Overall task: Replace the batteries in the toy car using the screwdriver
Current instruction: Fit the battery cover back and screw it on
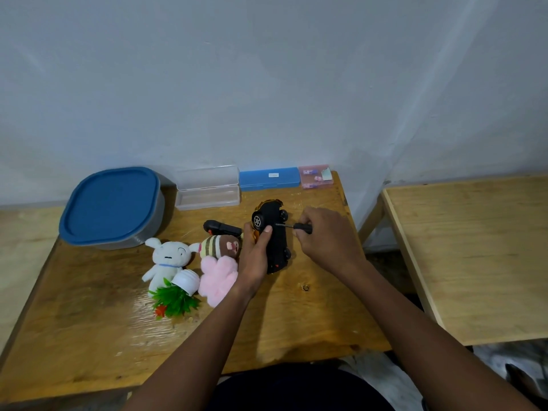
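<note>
The toy car (277,241) is black underneath with an orange body, and it stands tipped on its side on the wooden table (296,321), its underside facing right. My left hand (256,256) grips it from the left, thumb on the chassis. My right hand (324,237) holds a small black-handled screwdriver (301,227). Its thin shaft points left, the tip touching the car's underside near the far wheels. A pink pack of batteries (315,176) lies at the table's back edge.
A black remote (222,228) lies left of the car. Plush toys (192,259) and a tipped plastic plant (178,298) sit at centre left. A blue-lidded container (114,207), a clear case (207,188) and a blue case (269,178) line the back. A second table (474,256) stands right.
</note>
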Available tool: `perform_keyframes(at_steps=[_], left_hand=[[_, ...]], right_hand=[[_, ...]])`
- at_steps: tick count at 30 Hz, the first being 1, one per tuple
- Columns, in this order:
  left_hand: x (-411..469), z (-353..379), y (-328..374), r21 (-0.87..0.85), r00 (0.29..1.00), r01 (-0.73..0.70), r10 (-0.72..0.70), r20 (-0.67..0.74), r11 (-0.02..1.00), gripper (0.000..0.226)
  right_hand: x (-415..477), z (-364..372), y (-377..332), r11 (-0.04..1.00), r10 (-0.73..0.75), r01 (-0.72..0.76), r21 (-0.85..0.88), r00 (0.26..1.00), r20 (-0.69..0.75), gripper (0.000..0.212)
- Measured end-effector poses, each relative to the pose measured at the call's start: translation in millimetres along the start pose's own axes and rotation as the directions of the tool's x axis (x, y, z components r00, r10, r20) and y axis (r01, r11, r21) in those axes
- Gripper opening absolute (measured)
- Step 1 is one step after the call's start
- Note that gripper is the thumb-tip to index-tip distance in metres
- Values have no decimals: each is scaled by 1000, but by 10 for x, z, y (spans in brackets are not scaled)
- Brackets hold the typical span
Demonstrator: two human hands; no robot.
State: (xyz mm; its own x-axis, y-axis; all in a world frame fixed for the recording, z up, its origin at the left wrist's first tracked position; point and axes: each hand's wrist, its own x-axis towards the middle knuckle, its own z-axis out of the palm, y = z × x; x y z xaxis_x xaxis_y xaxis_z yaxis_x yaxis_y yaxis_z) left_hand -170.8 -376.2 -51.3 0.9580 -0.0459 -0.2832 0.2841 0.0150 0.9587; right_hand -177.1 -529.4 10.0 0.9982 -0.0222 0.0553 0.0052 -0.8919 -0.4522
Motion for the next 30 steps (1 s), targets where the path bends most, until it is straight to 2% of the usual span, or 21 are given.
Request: perform_keyframes(at_steps=[3,6,9,12,14,17,18,20,23,25,28,30], left_hand=[[-32,21,41,10,1000,-13,12,14,1000,27],[-62,60,85,31,999,-32,31,23,999,26],[-47,59,105,28,999,-50,50,4,998,24],[-5,49,107,44,999,-55,54,7,998,26],[-19,42,140,46,998,-53,53,16,998,26],[-57,45,181,67,998,-60,59,19,996,25],[-64,44,187,69,998,-63,62,20,996,24],[-75,52,212,66,998,-62,62,14,996,23],[-62,46,257,70,997,-76,77,2,995,21],[-50,21,262,79,996,-88,86,30,993,23],[-62,-21,252,74,996,-79,75,47,994,27],[-68,-19,249,77,997,-77,74,39,994,26]], right_hand=[[4,33,22,989,20,-23,-146,1000,-25,37],[17,18,51,989,82,-87,-121,996,-46,52],[19,-12,39,996,83,-83,-12,996,-24,44],[4,-56,3,997,26,-26,72,1000,2,16],[-10,-51,10,997,-9,8,82,1000,7,20],[-35,-71,37,999,-34,33,-3,997,-71,9],[-40,-68,50,999,-37,33,-39,995,-96,10],[-47,-45,51,996,-35,26,-91,994,-99,28],[-61,29,31,1000,24,-25,-17,999,-33,49],[-53,41,31,995,73,-73,62,997,0,51],[-33,6,-4,993,90,-92,69,995,36,47],[-26,-46,-30,991,67,-72,112,997,48,30]])
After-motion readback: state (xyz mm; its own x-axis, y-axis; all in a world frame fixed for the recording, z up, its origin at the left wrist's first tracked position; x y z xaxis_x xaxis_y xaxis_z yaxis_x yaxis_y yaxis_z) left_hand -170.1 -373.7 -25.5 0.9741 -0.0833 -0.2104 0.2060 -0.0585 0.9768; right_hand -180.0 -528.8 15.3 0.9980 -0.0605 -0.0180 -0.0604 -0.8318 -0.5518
